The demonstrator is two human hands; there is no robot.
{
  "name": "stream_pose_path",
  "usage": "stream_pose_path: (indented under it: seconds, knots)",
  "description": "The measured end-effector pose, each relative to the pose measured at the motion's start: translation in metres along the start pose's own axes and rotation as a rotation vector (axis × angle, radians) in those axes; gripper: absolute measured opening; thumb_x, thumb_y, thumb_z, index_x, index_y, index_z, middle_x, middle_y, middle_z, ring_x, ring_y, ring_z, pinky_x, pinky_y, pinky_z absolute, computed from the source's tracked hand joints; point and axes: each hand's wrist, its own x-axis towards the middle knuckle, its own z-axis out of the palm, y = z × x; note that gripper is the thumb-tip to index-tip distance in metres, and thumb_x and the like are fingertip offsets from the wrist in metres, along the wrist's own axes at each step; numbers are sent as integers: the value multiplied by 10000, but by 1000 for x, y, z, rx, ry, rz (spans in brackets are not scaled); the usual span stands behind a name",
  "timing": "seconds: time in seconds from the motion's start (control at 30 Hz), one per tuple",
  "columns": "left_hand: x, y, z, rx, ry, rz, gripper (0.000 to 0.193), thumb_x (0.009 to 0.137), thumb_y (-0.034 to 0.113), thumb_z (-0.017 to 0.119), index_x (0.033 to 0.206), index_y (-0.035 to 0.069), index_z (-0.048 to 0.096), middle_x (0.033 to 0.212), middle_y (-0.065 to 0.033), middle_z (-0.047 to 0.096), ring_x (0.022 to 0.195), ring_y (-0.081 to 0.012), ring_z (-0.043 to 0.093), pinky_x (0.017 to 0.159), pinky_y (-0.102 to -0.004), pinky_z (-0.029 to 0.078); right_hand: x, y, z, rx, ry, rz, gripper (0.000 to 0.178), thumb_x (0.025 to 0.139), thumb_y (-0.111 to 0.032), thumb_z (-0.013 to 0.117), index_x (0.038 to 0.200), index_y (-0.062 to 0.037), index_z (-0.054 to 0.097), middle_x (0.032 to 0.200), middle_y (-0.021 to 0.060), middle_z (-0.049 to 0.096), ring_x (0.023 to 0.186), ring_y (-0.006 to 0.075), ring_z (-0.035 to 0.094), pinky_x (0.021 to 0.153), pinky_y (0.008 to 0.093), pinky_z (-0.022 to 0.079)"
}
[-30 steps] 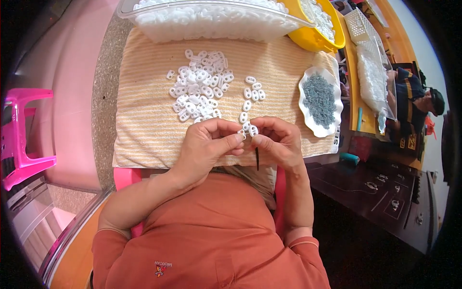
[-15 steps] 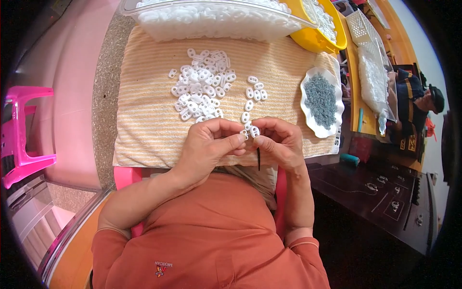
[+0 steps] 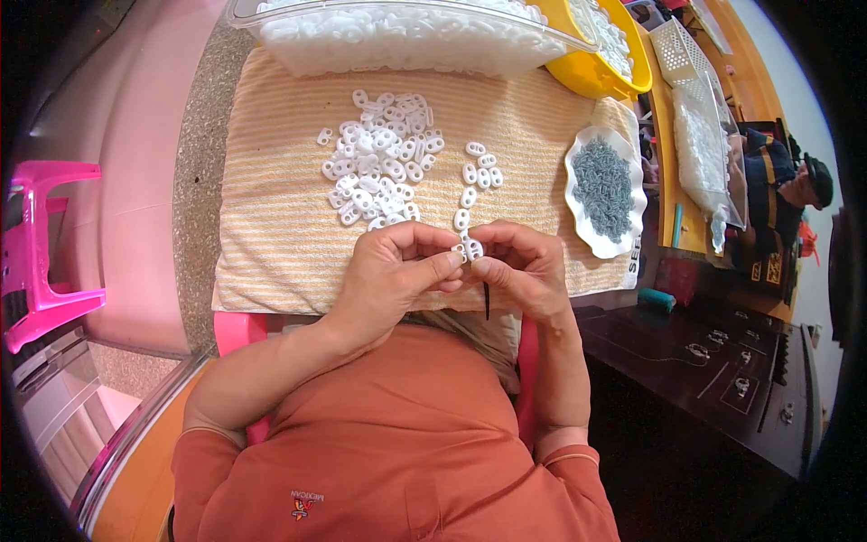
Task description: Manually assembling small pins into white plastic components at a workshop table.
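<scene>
My left hand (image 3: 390, 273) pinches a small pale plastic part (image 3: 459, 251) between thumb and index finger. Against it, my right hand (image 3: 527, 269) holds a white oval two-hole plastic piece (image 3: 476, 247); the two parts meet or nearly meet at the fingertips. A thin black strip (image 3: 488, 303) hangs down below my right fingers, its upper end hidden. Just beyond the hands, several more white two-hole pieces (image 3: 468, 197) lie in a loose line on the striped towel (image 3: 280, 199). To their left is a big heap of such pieces (image 3: 384, 158).
At right, a scalloped white plate (image 3: 572, 194) holds small grey springs (image 3: 603, 185). A clear bin (image 3: 406, 50) of white parts and a yellow basin (image 3: 587, 77) stand at the far edge. A pink stool (image 3: 50, 253) is left; another person (image 3: 781, 185) sits far right.
My right hand has shifted slightly left, bringing the white two-hole piece closer to the part in my left hand. The left hand stays nearly still.
</scene>
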Motion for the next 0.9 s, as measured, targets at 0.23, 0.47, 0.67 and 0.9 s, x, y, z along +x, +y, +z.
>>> stream_pose_path:
  seconds: [0.23,0.47,0.67,0.9]
  knots:
    - [2,-2,0,9,-14,6,150,890,40,637,1020,-33,621,867,-64,654,752,-92,619,694,-215,540,0,-2,2,-9,-3,23,288,860,24,650,1139,67,592,1009,111,668,902,161,657,807,279,543]
    - [0,0,0,18,-11,-5,147,889,41,638,1018,-30,626,851,-51,650,740,-85,614,686,-212,534,0,-2,1,1,-23,35,277,853,19,659,1119,70,604,1002,106,667,900,163,658,792,276,544]
    - [0,-1,0,43,-19,8,152,887,48,648,1018,-28,638,869,-58,667,737,-79,617,682,-206,537,-1,-3,2,43,-18,35,277,843,10,674,1107,71,614,1005,110,663,901,166,656,795,282,543]
    - [-3,1,3,-9,-14,-49,159,870,60,677,1007,-13,641,862,-61,668,730,-93,634,686,-229,563,-4,-4,2,146,-52,12,286,841,12,676,1114,72,615,1004,112,656,898,161,651,794,276,536]
